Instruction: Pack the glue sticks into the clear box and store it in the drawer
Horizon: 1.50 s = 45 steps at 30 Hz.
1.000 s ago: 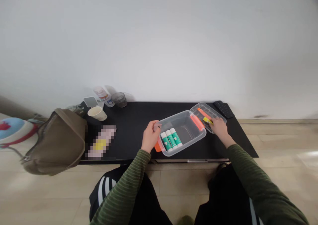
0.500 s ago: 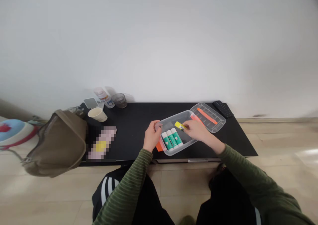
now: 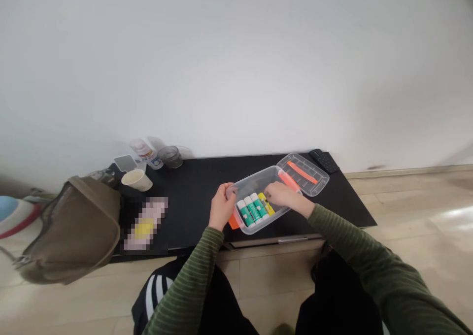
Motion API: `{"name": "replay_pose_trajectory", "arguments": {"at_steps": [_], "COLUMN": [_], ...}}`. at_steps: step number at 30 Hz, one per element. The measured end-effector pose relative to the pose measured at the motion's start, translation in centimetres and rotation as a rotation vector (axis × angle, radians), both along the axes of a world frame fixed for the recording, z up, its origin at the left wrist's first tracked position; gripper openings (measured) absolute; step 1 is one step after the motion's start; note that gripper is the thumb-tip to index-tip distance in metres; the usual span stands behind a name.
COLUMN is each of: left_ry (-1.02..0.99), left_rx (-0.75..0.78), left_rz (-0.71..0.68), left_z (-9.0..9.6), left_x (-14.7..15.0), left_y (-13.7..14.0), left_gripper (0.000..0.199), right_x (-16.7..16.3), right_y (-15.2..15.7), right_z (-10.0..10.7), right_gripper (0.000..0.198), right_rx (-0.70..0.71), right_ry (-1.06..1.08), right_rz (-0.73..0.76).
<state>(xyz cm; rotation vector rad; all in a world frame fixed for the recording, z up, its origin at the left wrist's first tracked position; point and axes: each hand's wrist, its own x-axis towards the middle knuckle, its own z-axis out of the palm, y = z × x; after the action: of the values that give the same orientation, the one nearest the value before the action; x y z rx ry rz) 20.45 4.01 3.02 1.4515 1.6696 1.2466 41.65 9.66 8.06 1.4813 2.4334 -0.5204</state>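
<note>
A clear plastic box with orange clips stands uncovered on the black table. Three green-and-white glue sticks lie side by side in its left part. Beside them on the right lies a yellow tube, which looks like another glue stick. My left hand is closed on the box's left end, thumb over the rim. My right hand reaches inside the box, fingers bent at the yellow tube's right side and partly covering it; its fingertips are hard to see.
The box's clear lid lies behind it, near a black keypad-like object. To the left are a paper cup, a dark glass, a spray bottle, a brown bag and a blurred-out pink item.
My right hand has lowered the yellow tube into the box, turning it to lie alongside the green-and-white glue sticks. My left hand stays at the box's left end. The view has shifted slightly.
</note>
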Motion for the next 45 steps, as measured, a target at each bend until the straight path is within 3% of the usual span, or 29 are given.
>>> {"name": "replay_pose_trajectory", "arguments": {"at_steps": [4,7,9,12,15,18,22,28,33,35,38,42,45], "left_ry": [-0.039,-0.091,-0.12,-0.144,-0.156,-0.176,-0.213,-0.331,-0.483,-0.531,-0.575,-0.596,-0.586], "left_rx": [0.005,0.002,0.002,-0.013,-0.024,-0.04,-0.05,-0.056,-0.089,-0.102,-0.112,-0.107,-0.13], "left_rz": [-0.004,-0.011,-0.02,-0.028,-0.019,-0.013,-0.026,-0.038,-0.058,-0.064,-0.063,-0.045,-0.032], "left_z": [-0.3,-0.7,-0.7,-0.4,0.1,0.3,0.3,0.5,0.4,0.2,-0.1,0.0,0.4], "left_x": [-0.1,-0.1,-0.1,0.0,0.2,0.3,0.5,1.3,2.1,2.4,2.9,3.6,4.0], "left_y": [0.2,0.4,0.4,0.3,0.3,0.4,0.8,1.2,1.8,2.0,2.3,2.6,2.4], "left_gripper": [0.032,0.033,0.033,0.033,0.033,0.034,0.035,0.04,0.055,0.06,0.062,0.056,0.053], "right_x": [5.5,11.1,14.4,18.0,19.3,19.2,18.5,18.6,18.9,18.8,18.3,16.1,13.9], "right_y": [-0.5,0.0,0.7,1.5,1.4,0.8,0.2,-0.4,-0.4,-0.1,0.5,1.1,1.3], "right_z": [0.9,-0.8,-3.1,-6.8,-9.5,-10.4,-9.5,-5.4,-1.4,-0.3,0.0,-1.1,-2.0], "right_gripper": [0.03,0.029,0.027,0.021,0.015,0.01,0.017,0.031,0.033,0.035,0.039,0.036,0.034], "right_rx": [0.401,0.583,0.532,0.497,0.49,0.523,0.625,0.849,1.032,0.986,0.752,0.285,0.076], "right_ry": [0.468,0.548,0.491,0.351,0.234,0.195,0.358,0.72,1.419,1.698,1.906,1.847,1.682], "right_rz": [-0.173,-0.377,-0.405,-0.327,-0.223,-0.149,-0.181,-0.426,-0.661,-0.758,-0.923,-1.045,-1.019]}}
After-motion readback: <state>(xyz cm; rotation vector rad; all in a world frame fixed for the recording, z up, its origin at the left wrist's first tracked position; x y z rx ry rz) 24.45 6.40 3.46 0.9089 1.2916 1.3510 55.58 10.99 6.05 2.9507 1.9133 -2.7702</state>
